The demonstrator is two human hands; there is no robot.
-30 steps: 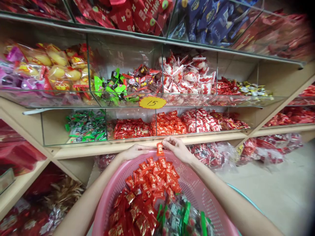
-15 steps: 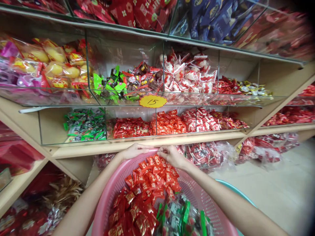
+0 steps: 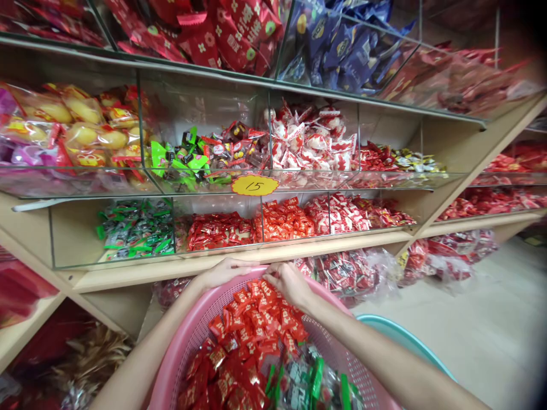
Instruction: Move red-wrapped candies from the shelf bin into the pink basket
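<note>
Smooth pink plastic pierced with small holes forms the round basket (image 3: 194, 333), in front of the pale wooden shelf (image 3: 128, 277). Inside lie pillow-shaped red candies (image 3: 254, 313) in shiny, crinkled wrappers, beside clear, green-edged packets (image 3: 301, 378). The left hand (image 3: 226, 271) lies along the far rim; the right hand (image 3: 290, 283) curls there, fingertips bunched. Whether either grips anything, I cannot tell.
</note>
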